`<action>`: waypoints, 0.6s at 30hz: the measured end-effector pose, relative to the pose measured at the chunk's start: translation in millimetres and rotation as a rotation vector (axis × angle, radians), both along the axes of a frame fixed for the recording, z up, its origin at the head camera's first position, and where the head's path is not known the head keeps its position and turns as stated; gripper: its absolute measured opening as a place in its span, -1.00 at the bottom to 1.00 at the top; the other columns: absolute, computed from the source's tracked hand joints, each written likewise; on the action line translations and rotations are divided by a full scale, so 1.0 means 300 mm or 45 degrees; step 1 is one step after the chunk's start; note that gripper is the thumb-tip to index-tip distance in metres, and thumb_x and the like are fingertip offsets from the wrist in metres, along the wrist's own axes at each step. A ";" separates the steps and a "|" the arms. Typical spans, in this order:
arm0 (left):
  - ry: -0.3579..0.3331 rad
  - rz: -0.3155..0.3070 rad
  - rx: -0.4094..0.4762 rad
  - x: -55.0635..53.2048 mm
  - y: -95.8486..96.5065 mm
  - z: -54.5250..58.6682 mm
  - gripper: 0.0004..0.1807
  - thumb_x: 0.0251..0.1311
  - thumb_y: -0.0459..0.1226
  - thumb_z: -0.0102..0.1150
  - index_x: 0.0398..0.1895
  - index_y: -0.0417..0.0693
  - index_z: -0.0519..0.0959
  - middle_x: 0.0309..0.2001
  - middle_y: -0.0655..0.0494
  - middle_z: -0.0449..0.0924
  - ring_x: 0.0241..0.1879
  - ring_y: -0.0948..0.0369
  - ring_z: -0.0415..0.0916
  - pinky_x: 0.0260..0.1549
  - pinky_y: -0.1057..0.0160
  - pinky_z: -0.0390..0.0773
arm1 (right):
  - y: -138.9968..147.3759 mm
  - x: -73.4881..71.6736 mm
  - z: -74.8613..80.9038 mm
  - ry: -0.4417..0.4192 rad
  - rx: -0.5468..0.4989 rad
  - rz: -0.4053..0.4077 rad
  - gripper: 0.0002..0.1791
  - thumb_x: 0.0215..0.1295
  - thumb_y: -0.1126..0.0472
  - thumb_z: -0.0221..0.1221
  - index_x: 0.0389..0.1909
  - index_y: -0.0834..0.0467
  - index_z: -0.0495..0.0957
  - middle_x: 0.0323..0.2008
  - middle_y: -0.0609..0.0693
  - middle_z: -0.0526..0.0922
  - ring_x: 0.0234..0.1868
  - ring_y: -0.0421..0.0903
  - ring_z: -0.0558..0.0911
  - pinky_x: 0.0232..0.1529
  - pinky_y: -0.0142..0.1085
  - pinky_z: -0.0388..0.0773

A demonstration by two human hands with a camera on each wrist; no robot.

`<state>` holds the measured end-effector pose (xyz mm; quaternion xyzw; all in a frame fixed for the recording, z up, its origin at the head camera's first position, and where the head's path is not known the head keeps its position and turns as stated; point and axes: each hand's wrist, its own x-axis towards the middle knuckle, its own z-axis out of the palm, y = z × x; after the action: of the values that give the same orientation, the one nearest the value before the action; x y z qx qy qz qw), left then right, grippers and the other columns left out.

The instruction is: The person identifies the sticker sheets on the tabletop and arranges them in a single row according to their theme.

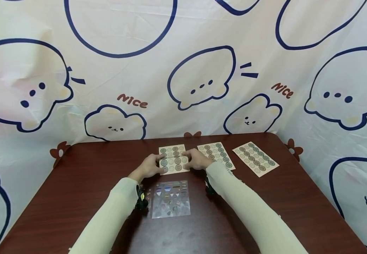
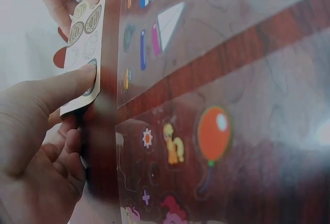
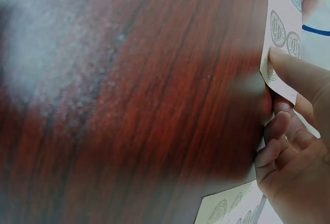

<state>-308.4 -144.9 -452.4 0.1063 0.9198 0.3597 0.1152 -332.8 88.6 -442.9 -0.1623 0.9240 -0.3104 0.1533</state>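
A cream sticker sheet with rows of round stamp-like stickers is held between both hands near the back of the table. At its left edge my left hand pinches it, thumb on top and fingers beneath, as the left wrist view shows. My right hand pinches the opposite edge the same way; in the right wrist view its thumb presses the printed face. Close in front of the hands lie transparent sticker sheets with small colourful pictures, among them a red balloon.
Right of the held sheet lies a second round-sticker sheet, partly covered by the right hand and forearm. A third such sheet lies angled farther right. The dark red wooden table meets a cartoon-printed cloth behind.
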 end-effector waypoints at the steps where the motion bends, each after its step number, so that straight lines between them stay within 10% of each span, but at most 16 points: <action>1: 0.000 0.005 0.002 0.000 0.001 0.000 -0.22 0.17 -0.34 0.42 0.47 -0.20 0.34 -0.17 -0.07 0.58 -0.25 0.14 0.44 -0.14 0.21 0.42 | 0.001 0.000 0.000 -0.004 -0.004 -0.003 -0.31 0.28 0.25 0.36 0.43 0.17 0.40 0.02 0.10 0.66 -0.07 -0.09 0.58 0.18 -0.15 0.51; 18: 0.057 0.078 0.045 0.037 0.000 0.026 -0.27 0.20 -0.33 0.39 0.44 -0.24 0.36 -0.22 -0.06 0.61 -0.33 0.17 0.48 -0.29 0.27 0.45 | -0.002 0.011 0.017 0.084 -0.076 0.014 -0.30 0.21 0.29 0.40 0.39 0.21 0.44 0.14 0.12 0.66 0.10 -0.05 0.60 0.29 -0.13 0.46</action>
<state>-297.3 -144.8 -444.7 0.0881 0.9184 0.3769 0.0817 -329.5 87.9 -437.8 -0.1822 0.9180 -0.3313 0.1194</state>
